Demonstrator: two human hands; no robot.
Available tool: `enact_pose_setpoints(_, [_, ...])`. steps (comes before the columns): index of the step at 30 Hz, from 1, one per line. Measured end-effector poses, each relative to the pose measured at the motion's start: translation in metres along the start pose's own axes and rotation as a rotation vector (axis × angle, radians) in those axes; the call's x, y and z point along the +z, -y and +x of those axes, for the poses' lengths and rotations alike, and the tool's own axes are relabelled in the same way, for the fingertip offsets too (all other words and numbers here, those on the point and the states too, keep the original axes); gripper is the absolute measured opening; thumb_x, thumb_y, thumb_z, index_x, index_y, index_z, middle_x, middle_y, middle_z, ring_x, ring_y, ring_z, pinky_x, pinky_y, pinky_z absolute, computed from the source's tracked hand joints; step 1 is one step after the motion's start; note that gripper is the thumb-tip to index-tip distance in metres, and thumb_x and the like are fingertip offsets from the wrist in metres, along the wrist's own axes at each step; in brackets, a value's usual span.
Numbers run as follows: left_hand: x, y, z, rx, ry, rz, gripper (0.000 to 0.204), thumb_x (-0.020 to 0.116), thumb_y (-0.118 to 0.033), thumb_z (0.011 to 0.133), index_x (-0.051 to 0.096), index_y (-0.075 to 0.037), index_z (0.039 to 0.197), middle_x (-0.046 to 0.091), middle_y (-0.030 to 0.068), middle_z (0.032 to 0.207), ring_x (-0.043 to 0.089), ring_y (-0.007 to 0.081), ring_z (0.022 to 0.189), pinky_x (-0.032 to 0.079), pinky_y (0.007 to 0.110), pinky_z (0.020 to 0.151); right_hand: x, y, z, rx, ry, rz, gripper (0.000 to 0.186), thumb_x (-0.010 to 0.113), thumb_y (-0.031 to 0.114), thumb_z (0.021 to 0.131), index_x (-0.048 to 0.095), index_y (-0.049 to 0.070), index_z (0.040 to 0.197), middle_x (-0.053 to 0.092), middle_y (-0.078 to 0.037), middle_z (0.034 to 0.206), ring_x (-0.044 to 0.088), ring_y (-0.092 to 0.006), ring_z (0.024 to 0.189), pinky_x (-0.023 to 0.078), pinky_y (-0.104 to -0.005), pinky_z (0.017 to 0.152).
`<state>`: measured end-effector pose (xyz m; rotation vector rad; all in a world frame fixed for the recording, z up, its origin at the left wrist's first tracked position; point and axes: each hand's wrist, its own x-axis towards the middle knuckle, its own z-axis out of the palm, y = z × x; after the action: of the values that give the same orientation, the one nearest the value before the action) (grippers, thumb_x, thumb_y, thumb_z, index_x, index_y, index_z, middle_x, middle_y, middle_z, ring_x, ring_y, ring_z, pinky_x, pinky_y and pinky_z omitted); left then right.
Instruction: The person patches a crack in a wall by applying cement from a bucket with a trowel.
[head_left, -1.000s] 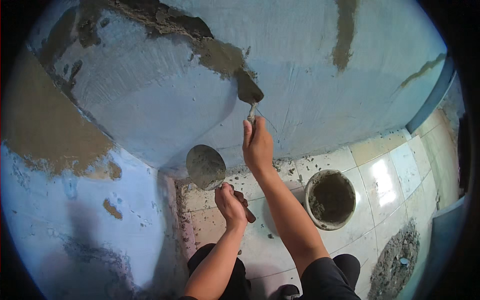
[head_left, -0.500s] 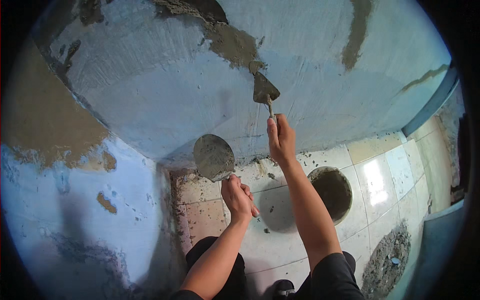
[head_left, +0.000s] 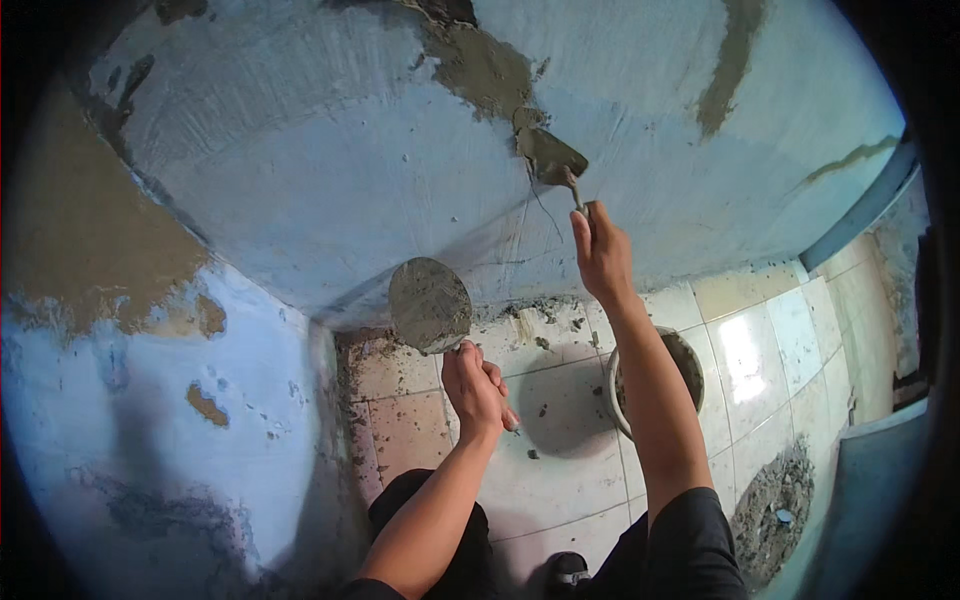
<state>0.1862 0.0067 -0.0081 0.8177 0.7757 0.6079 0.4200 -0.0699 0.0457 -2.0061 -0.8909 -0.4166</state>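
We face a pale blue wall [head_left: 330, 180], with a second blue wall [head_left: 60, 430] at its left and a tiled floor [head_left: 540, 495] below. Brown mortar [head_left: 90, 230] coats the upper part of the left wall, and ahead of us a rough mortar band [head_left: 480, 70] slants down toward the middle. A grey heap [head_left: 775, 515] lies on the floor at the right, and a bucket [head_left: 614, 400] stands partly behind our right forearm. We hold up a round plate [head_left: 430, 303], smeared with mortar, our left hand [head_left: 474, 390] closed about its grip. Our right hand [head_left: 604, 250] grips a small trowel [head_left: 553, 157], its blade at the band's lower end. We judge the patching part done: the band is laid above, while a thin crack [head_left: 545, 212] below the blade looks unfilled
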Motion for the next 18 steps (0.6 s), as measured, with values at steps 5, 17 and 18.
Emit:
enact_pose_setpoints(5, [0.004, -0.006, -0.007, -0.013, -0.050, 0.016, 0.024, 0.048, -0.033, 0.103, 0.040, -0.013, 0.091, 0.043, 0.0003, 0.084, 0.049, 0.0144, 0.061, 0.042, 0.034, 0.051, 0.005, -0.002, -0.024, 0.113, -0.068, 0.083, 0.029, 0.056, 0.030, 0.107, 0.052, 0.003, 0.096, 0.051, -0.018, 0.066, 0.049, -0.0368, 0.055, 0.041, -0.0416, 0.054])
enact_pose_setpoints(17, [0.008, -0.007, -0.016, -0.024, -0.075, -0.001, 0.024, 0.049, -0.034, 0.102, 0.041, -0.014, 0.092, 0.044, -0.0004, 0.084, 0.048, 0.0144, 0.060, 0.043, 0.033, 0.051, 0.039, 0.043, -0.010, 0.094, -0.102, 0.085, 0.030, 0.061, 0.031, 0.105, 0.050, 0.005, 0.095, 0.057, -0.019, 0.066, 0.057, -0.0447, 0.062, 0.042, -0.0479, 0.055])
enact_pose_setpoints(18, [0.007, -0.007, -0.016, -0.022, -0.076, -0.002, 0.024, 0.049, -0.034, 0.102, 0.041, -0.014, 0.092, 0.044, -0.0004, 0.084, 0.048, 0.0144, 0.060, 0.043, 0.033, 0.051, 0.038, 0.042, -0.011, 0.084, -0.124, 0.072, 0.030, 0.060, 0.032, 0.105, 0.050, 0.005, 0.095, 0.057, -0.019, 0.066, 0.057, -0.0449, 0.062, 0.042, -0.0483, 0.055])
